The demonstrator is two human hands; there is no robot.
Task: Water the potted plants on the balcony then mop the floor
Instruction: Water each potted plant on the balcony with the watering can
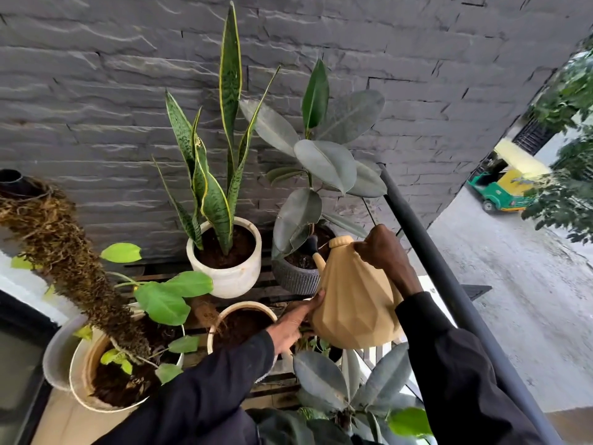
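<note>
A tan faceted watering can (354,303) is tilted, its dark-tipped spout over the soil of the dark ribbed pot (296,277) that holds a rubber plant (324,162). My right hand (383,252) grips the can's handle at the top. My left hand (295,322) presses flat against the can's lower left side and steadies it. A snake plant (224,149) stands in a white pot (229,277) to the left. A cream pot of bare soil (224,316) sits under my left wrist.
A large cream pot (80,374) with a mossy pole (73,261) and green leaves stands at the left. Another rubber plant (346,387) is below the can. A dark railing (449,284) runs along the right, a grey stone wall (96,91) stands behind.
</note>
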